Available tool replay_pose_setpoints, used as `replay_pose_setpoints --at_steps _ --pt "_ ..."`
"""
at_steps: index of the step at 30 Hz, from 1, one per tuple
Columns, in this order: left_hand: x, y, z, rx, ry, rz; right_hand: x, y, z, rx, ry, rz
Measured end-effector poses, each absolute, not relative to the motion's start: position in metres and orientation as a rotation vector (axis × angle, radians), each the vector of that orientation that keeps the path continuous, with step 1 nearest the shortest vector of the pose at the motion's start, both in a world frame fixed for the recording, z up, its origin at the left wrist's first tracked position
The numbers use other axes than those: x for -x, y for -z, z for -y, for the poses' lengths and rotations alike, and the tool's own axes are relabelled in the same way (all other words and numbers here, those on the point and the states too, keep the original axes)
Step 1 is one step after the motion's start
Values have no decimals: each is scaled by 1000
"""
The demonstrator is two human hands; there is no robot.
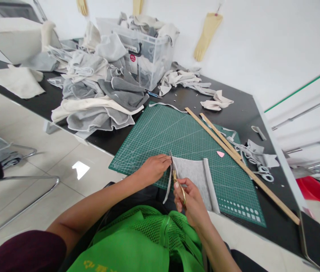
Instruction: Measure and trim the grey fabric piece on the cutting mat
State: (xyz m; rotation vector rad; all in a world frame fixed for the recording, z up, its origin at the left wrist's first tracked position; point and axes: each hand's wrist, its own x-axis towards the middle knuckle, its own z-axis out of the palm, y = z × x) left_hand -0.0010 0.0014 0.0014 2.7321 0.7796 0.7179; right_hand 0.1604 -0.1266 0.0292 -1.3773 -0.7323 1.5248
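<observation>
Head view: the right hand [191, 204] has its grip closed through the handles of the slim gold-handled scissors [178, 185], with the blades pointing far along the left edge of the rectangular grey felt piece [195, 174]. The piece lies flat at the near edge of the green gridded cutting mat [177, 132], close to the body. The left hand [154, 168] grip pinches that same edge beside the blades, apparently to keep it taut. Two long wooden strips [233, 151] lie aside on the right of the black bench [245, 107].
</observation>
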Motion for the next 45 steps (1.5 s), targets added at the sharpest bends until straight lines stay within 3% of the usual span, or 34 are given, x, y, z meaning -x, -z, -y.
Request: replay_pose_setpoints --at_steps 45 --pt "3 2 -2 -2635 -764 -801 -162 -31 105 1342 -1521 829"
